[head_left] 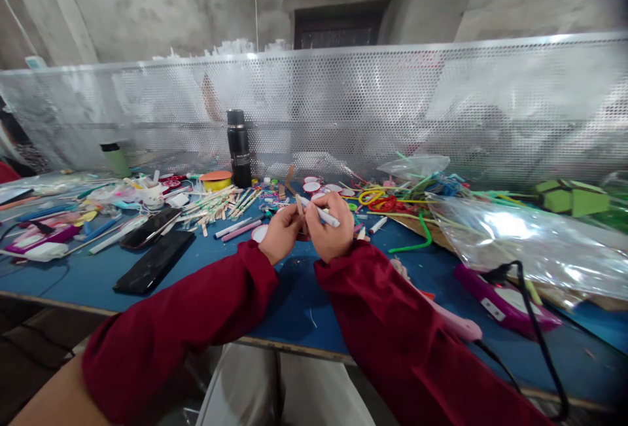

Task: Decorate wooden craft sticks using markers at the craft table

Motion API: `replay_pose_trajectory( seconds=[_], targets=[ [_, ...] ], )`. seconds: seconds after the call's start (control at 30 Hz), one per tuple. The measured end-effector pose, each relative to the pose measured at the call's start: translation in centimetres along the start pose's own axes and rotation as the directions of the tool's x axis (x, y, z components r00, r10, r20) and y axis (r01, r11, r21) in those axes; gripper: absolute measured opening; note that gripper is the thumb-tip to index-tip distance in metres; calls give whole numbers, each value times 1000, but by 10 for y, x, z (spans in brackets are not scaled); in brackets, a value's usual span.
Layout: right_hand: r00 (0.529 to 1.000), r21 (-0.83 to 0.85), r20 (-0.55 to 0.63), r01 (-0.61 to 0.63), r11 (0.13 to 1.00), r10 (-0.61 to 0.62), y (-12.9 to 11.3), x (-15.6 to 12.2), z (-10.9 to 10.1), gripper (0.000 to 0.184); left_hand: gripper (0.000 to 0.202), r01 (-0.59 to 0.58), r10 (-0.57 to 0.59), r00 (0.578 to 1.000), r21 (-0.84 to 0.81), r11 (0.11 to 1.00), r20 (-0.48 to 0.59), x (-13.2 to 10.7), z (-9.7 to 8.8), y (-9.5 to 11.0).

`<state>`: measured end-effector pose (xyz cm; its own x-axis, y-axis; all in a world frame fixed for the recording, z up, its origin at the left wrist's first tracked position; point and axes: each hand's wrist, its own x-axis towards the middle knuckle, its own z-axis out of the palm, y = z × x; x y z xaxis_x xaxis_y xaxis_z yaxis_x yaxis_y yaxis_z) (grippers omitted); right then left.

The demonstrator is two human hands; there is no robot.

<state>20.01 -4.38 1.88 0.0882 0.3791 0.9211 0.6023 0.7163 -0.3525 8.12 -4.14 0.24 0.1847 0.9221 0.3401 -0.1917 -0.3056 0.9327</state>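
Observation:
My left hand (pixel 281 235) is closed on a small wooden craft stick (pixel 299 206), which stands roughly upright between the fingers. In my right hand (pixel 334 226) a white marker pen (pixel 328 218) is gripped like a writing tool, close against the stick. The pen's tip is hidden by the fingers. Both hands meet above the blue table (pixel 294 308). Just beyond them lie white round discs with red rims (pixel 311 186). A pink marker (pixel 241 230) and a white marker (pixel 231 228) rest left of my left hand.
Two dark phones (pixel 154 261) lie on the left, near patterned sticks (pixel 220 207). A black bottle (pixel 239 151) stands behind. To the right are a green pipe cleaner (pixel 417 237), a clear plastic bag (pixel 530 243), a purple power strip (pixel 507 298) and a pink corded tool (pixel 456 322).

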Motion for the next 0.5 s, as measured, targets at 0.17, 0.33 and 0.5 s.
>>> replay_pose_trajectory(
  seconds=[0.17,0.33,0.5],
  targets=[
    [1000,7,-2,-7,1000,7,0,0,0,9,27,-3,4,1000,-2,1000,7,1,-1,-2],
    [1000,18,16,-7,1000,6,-1,0,0,9,25,-17,17,1000,-9,1000,2,0,0,-2],
    [1000,15,23,-17,1000,16,0,0,0,9,25,-4,5,1000,-17,1000,7,0,0,0]
  ],
)
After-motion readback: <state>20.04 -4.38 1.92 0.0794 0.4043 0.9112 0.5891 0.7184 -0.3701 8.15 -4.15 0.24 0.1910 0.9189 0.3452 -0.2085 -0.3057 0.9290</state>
